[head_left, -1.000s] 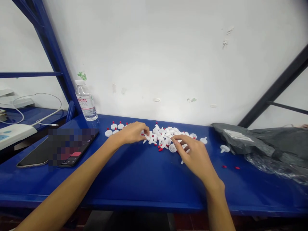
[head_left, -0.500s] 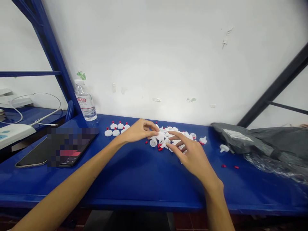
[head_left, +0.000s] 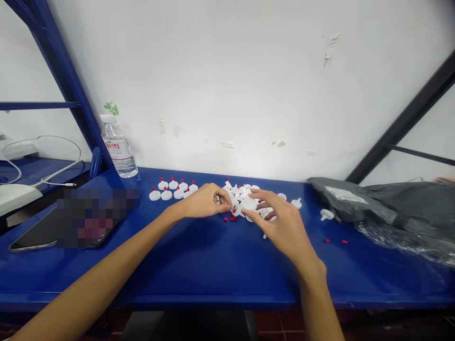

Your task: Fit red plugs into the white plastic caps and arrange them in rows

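My right hand (head_left: 280, 219) grips a white round nozzle cap (head_left: 249, 203) by its edge between thumb and fingers, its broad disc facing me. Beside it, my left hand (head_left: 209, 201) is closed in a pinch at the left edge of the pile; whatever lies between its fingertips is too small to make out. Around and behind both hands is a heap of loose white nozzle caps (head_left: 253, 188). Small red tips (head_left: 233, 219) lie at the front of the heap. To the left, several white caps with red tips (head_left: 166, 194) stand upright in rows, some partly hidden by my left hand.
A water bottle (head_left: 119, 151) stands at the back left, with dark phones (head_left: 35, 229) in front of it, partly blurred. Grey plastic bags (head_left: 355, 201) lie at the right. A loose white cap (head_left: 326, 214) and two red tips (head_left: 344, 242) sit nearby on the blue table (head_left: 213, 270).
The view has shifted slightly right. My left hand has moved down and its fingers have curled into a tighter pinch. A white cap disc now shows plainly in my right hand's fingers.
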`<action>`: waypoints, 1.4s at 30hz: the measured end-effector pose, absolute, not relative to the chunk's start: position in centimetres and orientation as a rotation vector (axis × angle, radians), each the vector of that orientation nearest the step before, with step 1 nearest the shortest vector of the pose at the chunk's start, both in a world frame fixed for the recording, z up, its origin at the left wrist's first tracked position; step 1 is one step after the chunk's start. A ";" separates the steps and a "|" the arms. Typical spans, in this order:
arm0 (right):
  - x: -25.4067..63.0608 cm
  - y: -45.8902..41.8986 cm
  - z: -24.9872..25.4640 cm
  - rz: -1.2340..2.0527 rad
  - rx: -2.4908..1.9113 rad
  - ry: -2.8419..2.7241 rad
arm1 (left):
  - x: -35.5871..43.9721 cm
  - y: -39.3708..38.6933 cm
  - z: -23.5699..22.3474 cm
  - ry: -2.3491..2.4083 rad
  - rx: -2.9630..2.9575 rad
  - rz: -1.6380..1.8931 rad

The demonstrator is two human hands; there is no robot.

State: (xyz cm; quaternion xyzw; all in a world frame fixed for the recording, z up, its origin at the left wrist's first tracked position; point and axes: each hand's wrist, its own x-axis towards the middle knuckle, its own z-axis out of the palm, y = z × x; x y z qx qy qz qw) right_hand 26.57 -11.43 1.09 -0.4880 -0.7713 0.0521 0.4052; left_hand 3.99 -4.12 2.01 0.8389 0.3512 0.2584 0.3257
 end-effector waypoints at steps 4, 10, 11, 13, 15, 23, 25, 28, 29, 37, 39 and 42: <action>26.7 -11.4 1.1 0.110 -1.322 -1.944 | 3.6 -4.0 1.6 0.943 2.413 0.464; 26.7 -11.5 1.0 0.020 -1.394 -1.960 | 3.7 -4.2 0.8 0.873 2.418 0.315; 26.7 -11.5 1.0 0.015 -1.392 -1.958 | 3.8 -4.3 0.9 0.861 2.411 0.329; 26.7 -11.5 1.0 0.017 -1.393 -1.954 | 3.9 -4.4 1.1 0.846 2.337 0.373; 26.8 -11.5 1.0 0.030 -1.391 -1.952 | 4.0 -4.5 1.5 0.837 2.200 0.447; 26.7 -11.5 1.0 0.021 -1.322 -1.972 | 4.6 -4.6 2.3 0.828 1.843 0.804; 26.8 -11.5 1.0 0.030 -1.319 -1.986 | 4.7 -4.6 2.1 0.822 1.764 0.816; 26.8 -11.4 1.0 0.040 -1.319 -1.989 | 4.9 -4.6 1.8 0.811 1.634 0.852; 26.8 -11.4 1.1 0.042 -1.317 -1.990 | 4.9 -4.6 1.7 0.806 1.600 0.855; 26.7 -11.4 1.0 0.044 -1.302 -1.977 | 5.3 -5.1 1.9 0.743 1.546 0.813; 26.8 -11.4 1.0 0.048 -1.305 -1.979 | 5.4 -5.1 1.8 0.758 1.573 0.819; 26.9 -11.3 0.9 0.047 -1.308 -1.984 | 5.4 -5.0 1.6 0.779 1.600 0.809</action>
